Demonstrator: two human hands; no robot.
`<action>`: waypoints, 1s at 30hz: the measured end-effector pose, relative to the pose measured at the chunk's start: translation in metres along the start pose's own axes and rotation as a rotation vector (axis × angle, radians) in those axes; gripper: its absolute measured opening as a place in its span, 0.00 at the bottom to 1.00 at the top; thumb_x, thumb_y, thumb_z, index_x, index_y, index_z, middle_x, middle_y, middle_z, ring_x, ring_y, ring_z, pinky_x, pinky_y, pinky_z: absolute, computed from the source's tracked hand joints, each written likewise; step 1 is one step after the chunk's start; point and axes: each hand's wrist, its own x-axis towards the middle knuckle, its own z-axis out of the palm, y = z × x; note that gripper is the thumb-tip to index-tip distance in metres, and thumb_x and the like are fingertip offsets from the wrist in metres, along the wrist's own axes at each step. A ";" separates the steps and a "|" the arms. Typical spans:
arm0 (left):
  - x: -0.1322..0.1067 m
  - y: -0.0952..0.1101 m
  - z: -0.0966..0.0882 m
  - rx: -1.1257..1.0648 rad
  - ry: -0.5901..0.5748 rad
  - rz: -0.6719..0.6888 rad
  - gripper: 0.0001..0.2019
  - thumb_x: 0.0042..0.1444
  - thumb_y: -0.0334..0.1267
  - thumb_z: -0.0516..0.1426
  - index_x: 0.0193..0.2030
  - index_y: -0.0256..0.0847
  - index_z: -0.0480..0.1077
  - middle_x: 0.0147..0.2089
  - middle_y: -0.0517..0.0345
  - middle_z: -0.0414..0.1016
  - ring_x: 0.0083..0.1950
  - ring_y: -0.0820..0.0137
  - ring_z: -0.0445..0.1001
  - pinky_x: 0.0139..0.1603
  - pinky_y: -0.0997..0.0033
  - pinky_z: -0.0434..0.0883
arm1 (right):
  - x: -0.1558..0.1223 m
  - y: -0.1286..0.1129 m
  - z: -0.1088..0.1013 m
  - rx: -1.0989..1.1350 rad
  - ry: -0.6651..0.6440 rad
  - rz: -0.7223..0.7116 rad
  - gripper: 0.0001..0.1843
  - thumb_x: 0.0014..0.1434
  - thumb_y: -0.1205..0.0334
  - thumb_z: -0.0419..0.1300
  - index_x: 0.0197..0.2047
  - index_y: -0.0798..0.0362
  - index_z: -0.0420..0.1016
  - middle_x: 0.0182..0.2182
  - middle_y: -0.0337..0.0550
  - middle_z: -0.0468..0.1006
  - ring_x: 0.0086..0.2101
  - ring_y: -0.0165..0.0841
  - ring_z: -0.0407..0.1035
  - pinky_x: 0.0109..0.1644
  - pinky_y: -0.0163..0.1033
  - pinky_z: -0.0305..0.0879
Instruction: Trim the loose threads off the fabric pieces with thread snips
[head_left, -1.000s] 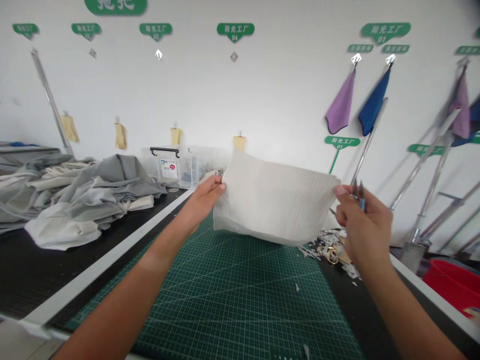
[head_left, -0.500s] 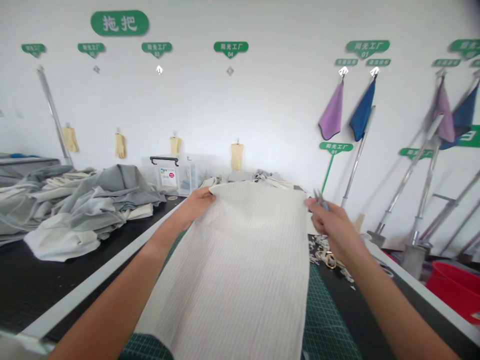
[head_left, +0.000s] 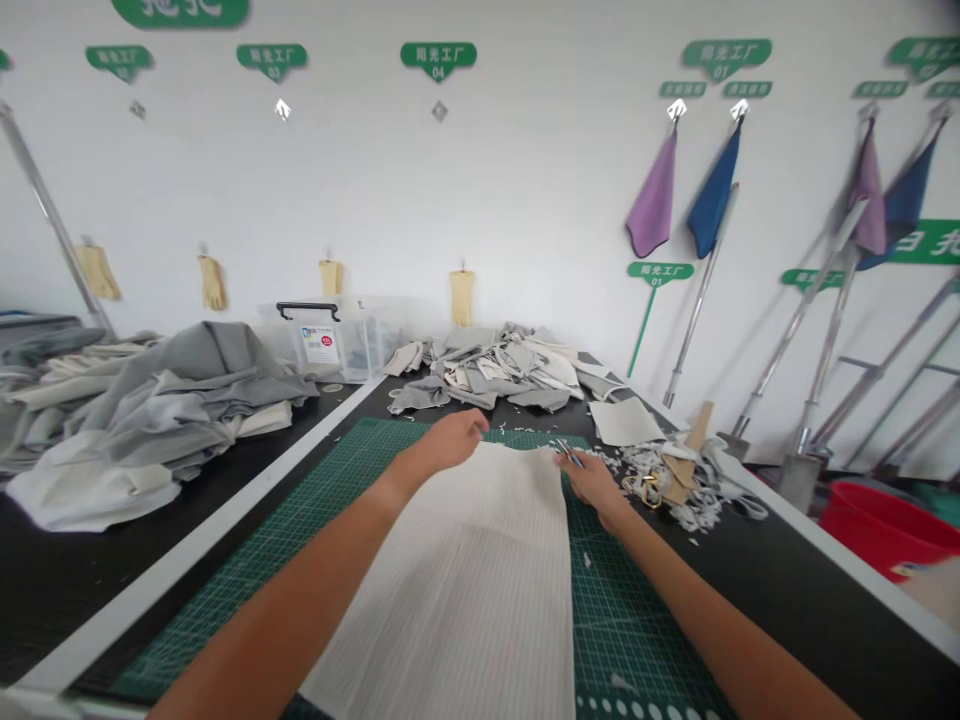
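Pale striped cloth (head_left: 480, 580): laid lengthwise over the middle of a black tabletop (head_left: 772, 570), shown to the far edge but out of view at the near end. Directly beneath it, a green gridded mat (head_left: 307, 515), probably for a flat backing and straight lines to square edges against. On the neighbouring tabletop (head_left: 60, 580) to the left, a big heap of grey and white cloths (head_left: 195, 400), likely stacked apart so as not to mix with the piece in hand. Beyond the mat, a smaller heap of similar pieces (head_left: 510, 365), seemingly put out of the way yet nearby. Between the two heaps, a clear plastic box (head_left: 352, 345) with a black handle. To the right, just off the mat, a pile of white trimmings (head_left: 709, 510), perhaps kept aside to spare the cloth.

Left hand (head_left: 454, 437): poised at the far-left corner of the cloth, loosely bent rather than clenched, with no fabric visible in its grasp; impossible to tell whether touching. Right hand (head_left: 592, 478): closed round small metal snips (head_left: 568, 450), likely tucked there for quick use, with fingertips right at the far-right corner; pinching or merely brushing it, cannot tell. Smallest of all, loose white bits (head_left: 622, 684) on the mat.
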 end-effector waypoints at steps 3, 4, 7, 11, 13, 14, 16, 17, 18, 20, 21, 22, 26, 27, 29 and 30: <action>0.028 0.029 0.044 -0.070 0.045 0.071 0.16 0.63 0.37 0.52 0.56 0.42 0.72 0.52 0.50 0.79 0.53 0.63 0.76 0.56 0.66 0.69 | -0.003 0.000 -0.004 0.026 -0.040 -0.003 0.24 0.58 0.38 0.57 0.38 0.52 0.73 0.13 0.28 0.56 0.14 0.26 0.51 0.19 0.32 0.47; 0.035 0.036 0.061 -0.061 0.062 0.083 0.17 0.64 0.39 0.53 0.58 0.42 0.71 0.54 0.50 0.78 0.55 0.62 0.75 0.58 0.64 0.68 | -0.004 0.000 -0.005 0.025 -0.047 -0.008 0.23 0.59 0.38 0.57 0.38 0.52 0.73 0.13 0.29 0.57 0.14 0.27 0.52 0.19 0.32 0.48; 0.044 0.045 0.111 -0.028 0.093 0.064 0.17 0.65 0.44 0.54 0.58 0.44 0.71 0.56 0.50 0.76 0.58 0.60 0.73 0.62 0.59 0.66 | -0.004 0.003 -0.010 -0.069 -0.031 -0.102 0.23 0.60 0.39 0.55 0.36 0.52 0.74 0.16 0.33 0.63 0.19 0.29 0.58 0.24 0.34 0.54; 0.036 0.045 0.145 -0.011 0.130 0.087 0.13 0.66 0.44 0.53 0.50 0.44 0.74 0.52 0.52 0.78 0.55 0.59 0.72 0.58 0.59 0.66 | -0.002 0.007 -0.014 -0.232 0.018 -0.242 0.23 0.62 0.41 0.52 0.33 0.51 0.75 0.28 0.41 0.75 0.32 0.36 0.68 0.37 0.38 0.63; 0.031 0.043 0.147 -0.038 0.168 0.103 0.12 0.67 0.43 0.52 0.49 0.44 0.74 0.51 0.52 0.78 0.53 0.60 0.72 0.57 0.60 0.65 | -0.002 0.008 -0.013 -0.247 0.018 -0.230 0.22 0.63 0.42 0.52 0.34 0.51 0.75 0.31 0.41 0.77 0.35 0.38 0.69 0.41 0.39 0.62; 0.028 0.043 0.145 -0.058 0.181 0.107 0.12 0.67 0.43 0.52 0.49 0.44 0.74 0.50 0.52 0.78 0.53 0.60 0.72 0.57 0.60 0.64 | -0.003 0.008 -0.013 -0.253 0.019 -0.223 0.21 0.63 0.43 0.53 0.35 0.50 0.76 0.31 0.41 0.77 0.35 0.38 0.68 0.41 0.39 0.62; 0.025 0.042 0.140 -0.103 0.194 0.107 0.13 0.67 0.44 0.53 0.49 0.45 0.75 0.49 0.52 0.79 0.51 0.59 0.72 0.57 0.60 0.64 | -0.006 0.006 -0.012 -0.264 0.025 -0.211 0.19 0.63 0.44 0.53 0.36 0.49 0.76 0.31 0.40 0.76 0.34 0.38 0.68 0.40 0.39 0.61; 0.024 0.042 0.139 -0.128 0.195 0.102 0.13 0.66 0.45 0.53 0.48 0.45 0.76 0.48 0.52 0.80 0.51 0.59 0.72 0.57 0.60 0.64 | -0.008 0.004 -0.012 -0.268 0.030 -0.207 0.18 0.63 0.45 0.53 0.36 0.49 0.76 0.30 0.40 0.76 0.33 0.37 0.68 0.40 0.39 0.60; 0.024 0.042 0.137 -0.160 0.194 0.093 0.13 0.65 0.45 0.54 0.48 0.45 0.77 0.48 0.53 0.80 0.51 0.59 0.73 0.57 0.60 0.64 | -0.011 0.003 -0.011 -0.271 0.036 -0.203 0.18 0.63 0.45 0.53 0.35 0.49 0.76 0.30 0.39 0.75 0.33 0.37 0.67 0.39 0.38 0.58; 0.024 0.043 0.135 -0.257 0.188 0.071 0.13 0.64 0.46 0.55 0.47 0.46 0.78 0.48 0.54 0.81 0.51 0.59 0.73 0.58 0.60 0.64 | -0.014 0.000 -0.011 -0.276 0.051 -0.196 0.18 0.64 0.45 0.53 0.33 0.49 0.74 0.28 0.38 0.74 0.31 0.36 0.66 0.37 0.38 0.56; 0.024 0.043 0.135 -0.320 0.176 0.062 0.13 0.64 0.47 0.55 0.46 0.46 0.78 0.48 0.55 0.81 0.51 0.59 0.74 0.59 0.60 0.65 | -0.016 -0.001 -0.011 -0.277 0.058 -0.193 0.19 0.65 0.45 0.52 0.32 0.49 0.73 0.27 0.38 0.73 0.31 0.36 0.66 0.36 0.38 0.56; 0.025 0.042 0.135 -0.387 0.158 0.056 0.14 0.63 0.48 0.56 0.46 0.46 0.79 0.48 0.55 0.81 0.51 0.59 0.74 0.59 0.61 0.66 | -0.017 -0.002 -0.011 -0.278 0.064 -0.190 0.20 0.65 0.44 0.51 0.31 0.49 0.72 0.26 0.38 0.72 0.30 0.36 0.66 0.36 0.37 0.55; 0.028 0.038 0.135 -0.605 0.089 0.042 0.15 0.59 0.50 0.59 0.43 0.43 0.80 0.46 0.54 0.82 0.52 0.59 0.75 0.58 0.63 0.69 | -0.018 -0.005 -0.012 -0.282 0.058 -0.185 0.23 0.67 0.43 0.48 0.29 0.49 0.68 0.26 0.37 0.71 0.30 0.35 0.66 0.35 0.37 0.54; 0.029 0.037 0.135 -0.634 0.085 0.039 0.15 0.59 0.50 0.59 0.42 0.42 0.80 0.46 0.54 0.82 0.52 0.59 0.76 0.57 0.64 0.69 | -0.019 -0.006 -0.012 -0.282 0.048 -0.183 0.23 0.67 0.42 0.48 0.29 0.49 0.68 0.26 0.37 0.71 0.30 0.35 0.66 0.35 0.36 0.55; 0.031 0.034 0.137 -0.671 0.083 0.031 0.15 0.58 0.50 0.59 0.41 0.42 0.80 0.45 0.53 0.82 0.51 0.59 0.76 0.57 0.64 0.70 | -0.020 -0.007 -0.011 -0.280 0.026 -0.182 0.23 0.67 0.41 0.48 0.29 0.49 0.67 0.27 0.36 0.72 0.31 0.35 0.66 0.36 0.36 0.56; 0.032 0.032 0.138 -0.683 0.083 0.027 0.16 0.58 0.50 0.59 0.41 0.41 0.80 0.45 0.53 0.82 0.51 0.59 0.76 0.57 0.64 0.70 | -0.021 -0.008 -0.011 -0.277 0.014 -0.180 0.24 0.67 0.41 0.48 0.29 0.49 0.67 0.27 0.36 0.72 0.32 0.35 0.66 0.37 0.36 0.57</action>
